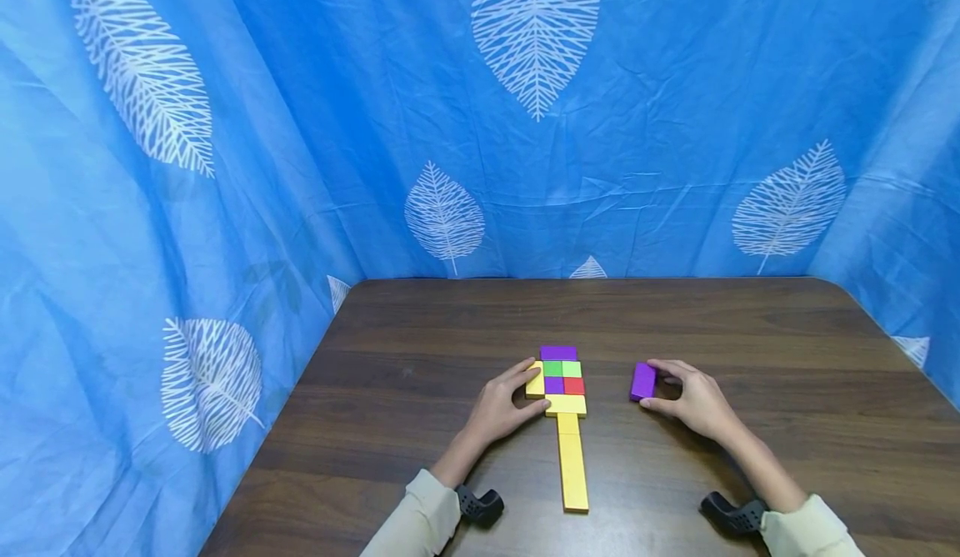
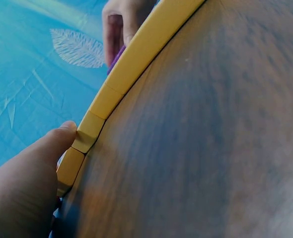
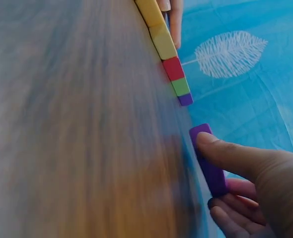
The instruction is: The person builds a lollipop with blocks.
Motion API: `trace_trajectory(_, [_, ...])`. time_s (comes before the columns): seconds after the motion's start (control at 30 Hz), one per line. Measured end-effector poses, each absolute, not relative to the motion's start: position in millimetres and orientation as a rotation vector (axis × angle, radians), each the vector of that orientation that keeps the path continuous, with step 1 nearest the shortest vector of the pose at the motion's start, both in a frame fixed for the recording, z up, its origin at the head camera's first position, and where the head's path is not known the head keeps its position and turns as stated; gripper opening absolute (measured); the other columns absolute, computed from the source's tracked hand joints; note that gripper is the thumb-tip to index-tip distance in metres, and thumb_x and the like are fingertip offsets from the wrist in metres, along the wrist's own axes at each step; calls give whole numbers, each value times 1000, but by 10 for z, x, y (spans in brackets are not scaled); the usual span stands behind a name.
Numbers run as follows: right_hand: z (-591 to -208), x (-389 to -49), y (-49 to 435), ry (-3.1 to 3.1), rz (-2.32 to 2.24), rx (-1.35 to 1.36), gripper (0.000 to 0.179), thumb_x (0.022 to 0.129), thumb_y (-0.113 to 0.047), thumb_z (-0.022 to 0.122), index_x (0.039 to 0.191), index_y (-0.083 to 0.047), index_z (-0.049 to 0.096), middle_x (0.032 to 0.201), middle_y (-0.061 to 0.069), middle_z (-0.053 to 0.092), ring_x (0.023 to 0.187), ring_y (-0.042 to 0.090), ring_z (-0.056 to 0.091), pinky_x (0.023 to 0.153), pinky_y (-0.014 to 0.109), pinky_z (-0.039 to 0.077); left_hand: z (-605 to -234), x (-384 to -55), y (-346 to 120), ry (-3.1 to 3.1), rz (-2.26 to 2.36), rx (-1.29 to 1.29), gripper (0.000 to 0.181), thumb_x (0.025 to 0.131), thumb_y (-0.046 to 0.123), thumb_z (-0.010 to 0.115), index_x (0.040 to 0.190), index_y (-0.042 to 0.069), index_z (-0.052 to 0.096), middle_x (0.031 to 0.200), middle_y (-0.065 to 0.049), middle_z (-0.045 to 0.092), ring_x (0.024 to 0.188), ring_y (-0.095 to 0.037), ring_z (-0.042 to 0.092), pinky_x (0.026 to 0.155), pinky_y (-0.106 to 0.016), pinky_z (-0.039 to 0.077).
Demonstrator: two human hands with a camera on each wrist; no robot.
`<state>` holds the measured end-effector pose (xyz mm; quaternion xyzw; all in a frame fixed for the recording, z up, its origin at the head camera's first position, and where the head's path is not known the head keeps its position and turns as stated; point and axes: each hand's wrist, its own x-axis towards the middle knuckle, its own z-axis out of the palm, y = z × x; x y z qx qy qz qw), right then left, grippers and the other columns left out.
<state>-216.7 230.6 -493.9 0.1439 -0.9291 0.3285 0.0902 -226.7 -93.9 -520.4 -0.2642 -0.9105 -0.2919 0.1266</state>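
My left hand (image 1: 498,405) holds the upright yellow block (image 1: 535,380) at the left of a flat block figure, fingers at its far end and thumb near its close end. The thumb tip is also by the wide yellow block (image 1: 566,405). To the right, apart from the figure, my right hand (image 1: 693,398) grips a loose purple block (image 1: 642,381) between thumb and fingers; in the right wrist view, the thumb presses this purple block (image 3: 209,166). Green (image 1: 552,368), light green (image 1: 572,368), small purple (image 1: 553,385) and red (image 1: 573,386) blocks fill the figure's middle.
Another purple block (image 1: 558,353) tops the figure. A long yellow strip (image 1: 572,469) runs from its bottom towards me. Everything lies on a dark wooden table (image 1: 360,424). A blue curtain (image 1: 337,107) with white leaves hangs behind and at the sides.
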Motion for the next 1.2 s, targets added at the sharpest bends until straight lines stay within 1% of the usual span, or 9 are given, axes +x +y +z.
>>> trace_trajectory(0.17, [-4920, -2228, 2198, -2711, 1008, 432, 65, 70, -27, 81, 123, 2, 55, 117, 24, 55, 96, 40, 59, 78, 54, 46, -5201, -2265, -929, -2667, -850, -758, 59, 83, 50, 62, 130, 14, 55, 138, 3, 46, 121, -15, 47, 94, -33, 43])
trace_trajectory(0.27, [-4918, -2264, 2108, -2696, 1036, 442, 65, 70, -22, 81, 124, 2, 55, 120, 23, 54, 98, 40, 59, 79, 53, 47, -5197, -2264, -928, -2666, -859, -761, 59, 83, 49, 63, 130, 14, 55, 138, 2, 46, 121, -15, 47, 94, -33, 43])
trace_trajectory(0.4, [-4922, -2293, 1981, -2714, 1057, 464, 66, 71, -20, 80, 127, 2, 53, 122, 22, 53, 102, 39, 58, 83, 52, 46, -5200, -2264, -928, -2658, -859, -765, 58, 83, 48, 63, 129, 14, 55, 137, 2, 46, 121, -15, 47, 95, -33, 42])
trace_trajectory(0.6, [-4932, -2319, 1847, -2777, 1056, 521, 67, 74, -21, 78, 131, 1, 50, 125, 24, 50, 105, 40, 56, 86, 54, 43, -5215, -2261, -919, -2650, -853, -771, 59, 83, 50, 62, 129, 14, 56, 137, 2, 46, 121, -15, 47, 95, -32, 42])
trace_trajectory(0.77, [-4965, -2336, 1794, -2798, 1056, 581, 66, 74, -20, 78, 130, 0, 51, 126, 23, 50, 106, 38, 55, 87, 51, 44, -5218, -2257, -915, -2641, -861, -784, 59, 84, 50, 61, 129, 13, 55, 137, 1, 46, 120, -15, 48, 94, -32, 43])
trace_trajectory(1.0, [-4986, -2333, 1749, -2823, 1025, 650, 64, 77, -22, 76, 130, 1, 50, 128, 22, 50, 117, 41, 46, 93, 54, 38, -5221, -2261, -926, -2633, -854, -780, 59, 83, 49, 63, 129, 13, 56, 137, 2, 46, 120, -14, 48, 94, -31, 43])
trace_trajectory(1.2, [-5005, -2317, 1741, -2827, 1018, 664, 65, 78, -29, 74, 132, -1, 50, 131, 22, 48, 120, 42, 42, 94, 56, 36, -5213, -2262, -926, -2648, -846, -772, 59, 83, 48, 63, 130, 13, 55, 138, 3, 45, 121, -14, 46, 95, -32, 42])
